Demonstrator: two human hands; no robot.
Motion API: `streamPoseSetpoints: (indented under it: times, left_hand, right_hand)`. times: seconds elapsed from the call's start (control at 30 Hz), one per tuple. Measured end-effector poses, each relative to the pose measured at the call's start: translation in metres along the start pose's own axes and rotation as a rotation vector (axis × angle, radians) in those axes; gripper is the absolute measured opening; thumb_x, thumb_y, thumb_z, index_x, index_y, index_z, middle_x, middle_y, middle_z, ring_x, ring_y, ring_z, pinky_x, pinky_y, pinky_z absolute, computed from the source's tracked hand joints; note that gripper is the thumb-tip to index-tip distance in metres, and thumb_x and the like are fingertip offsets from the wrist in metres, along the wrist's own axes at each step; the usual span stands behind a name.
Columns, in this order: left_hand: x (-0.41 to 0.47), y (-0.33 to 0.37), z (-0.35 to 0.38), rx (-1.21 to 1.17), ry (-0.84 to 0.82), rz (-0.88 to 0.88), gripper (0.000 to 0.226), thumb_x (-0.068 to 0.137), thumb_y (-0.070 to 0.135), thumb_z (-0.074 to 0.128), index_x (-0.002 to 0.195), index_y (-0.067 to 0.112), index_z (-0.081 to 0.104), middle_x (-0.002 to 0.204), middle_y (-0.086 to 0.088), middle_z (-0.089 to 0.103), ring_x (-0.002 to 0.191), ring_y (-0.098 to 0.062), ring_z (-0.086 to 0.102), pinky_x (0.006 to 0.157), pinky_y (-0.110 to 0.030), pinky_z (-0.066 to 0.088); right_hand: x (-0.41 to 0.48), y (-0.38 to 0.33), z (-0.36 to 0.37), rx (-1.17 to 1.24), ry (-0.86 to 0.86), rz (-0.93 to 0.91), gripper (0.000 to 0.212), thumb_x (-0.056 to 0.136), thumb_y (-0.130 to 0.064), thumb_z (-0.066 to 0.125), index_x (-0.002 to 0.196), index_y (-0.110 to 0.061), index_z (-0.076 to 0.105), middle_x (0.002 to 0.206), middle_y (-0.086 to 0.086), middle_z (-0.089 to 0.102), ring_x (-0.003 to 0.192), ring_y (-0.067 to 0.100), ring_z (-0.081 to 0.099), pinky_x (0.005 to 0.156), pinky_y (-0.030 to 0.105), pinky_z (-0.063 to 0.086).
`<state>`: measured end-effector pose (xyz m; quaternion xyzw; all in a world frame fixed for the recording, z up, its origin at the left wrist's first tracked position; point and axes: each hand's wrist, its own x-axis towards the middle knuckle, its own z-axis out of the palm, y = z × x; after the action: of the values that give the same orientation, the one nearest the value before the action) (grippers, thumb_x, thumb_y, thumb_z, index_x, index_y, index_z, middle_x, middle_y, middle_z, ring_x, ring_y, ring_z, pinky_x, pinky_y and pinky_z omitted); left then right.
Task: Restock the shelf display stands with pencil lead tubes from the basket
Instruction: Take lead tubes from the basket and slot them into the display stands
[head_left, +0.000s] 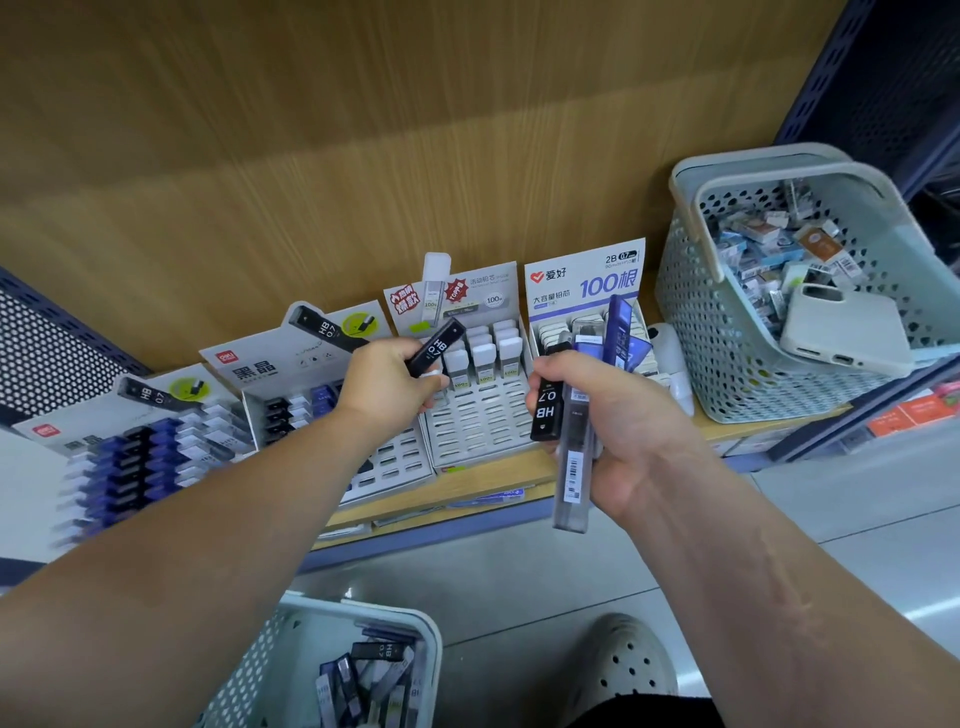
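- A black HB tube (435, 347) is pinched in the left hand (387, 382), over the display stands (483, 415) on the shelf (498, 480).
- The right hand (623, 426) grips a bundle of tubes (573, 457).
- The basket (363, 608) sits on the floor below the shelf's front edge.

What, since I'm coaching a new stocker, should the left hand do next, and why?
Probably lower the left hand and push its black HB 0.7 tube into an empty slot of the stand below it: its header shows the same HB 0.7 tube, black tubes sit there, and slots are open.
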<state>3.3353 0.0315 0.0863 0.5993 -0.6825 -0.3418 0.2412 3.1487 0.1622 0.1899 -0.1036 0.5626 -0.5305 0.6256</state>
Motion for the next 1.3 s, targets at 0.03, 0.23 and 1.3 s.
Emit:
streamPoseSetpoints:
  times: [0.03,0.23,1.3]
  left_hand:
    - [0.001,0.0,0.001,0.078,0.022,0.049,0.017,0.08,0.014,0.081,0.069,0.015,0.069,0.058,-0.001,0.066,0.057,-0.013,0.067,0.057,-0.03,0.055]
    - [0.003,-0.003,0.007,0.329,0.099,0.234,0.023,0.078,0.023,0.084,0.069,0.007,0.07,0.072,-0.001,0.05,0.074,-0.023,0.053,0.065,-0.032,0.039]
    - [-0.164,-0.067,-0.239,-0.359,0.23,-0.119,0.024,0.096,0.003,0.06,0.094,0.025,0.069,0.064,0.008,0.06,0.056,-0.008,0.056,0.048,-0.017,0.045]
  right_hand:
    - [0.0,0.0,0.0,-0.004,0.001,-0.003,0.009,0.083,-0.011,0.076,0.089,-0.012,0.07,0.067,0.005,0.068,0.051,0.013,0.06,0.04,0.018,0.043]
    - [0.0,0.001,0.003,-0.022,0.002,0.0,0.015,0.083,-0.013,0.076,0.097,-0.012,0.071,0.067,0.003,0.07,0.051,0.011,0.062,0.041,0.018,0.045]
    - [-0.042,0.081,0.166,-0.32,-0.3,0.007,0.004,0.083,-0.012,0.076,0.081,-0.011,0.072,0.065,0.005,0.071,0.054,0.016,0.065,0.043,0.023,0.049]
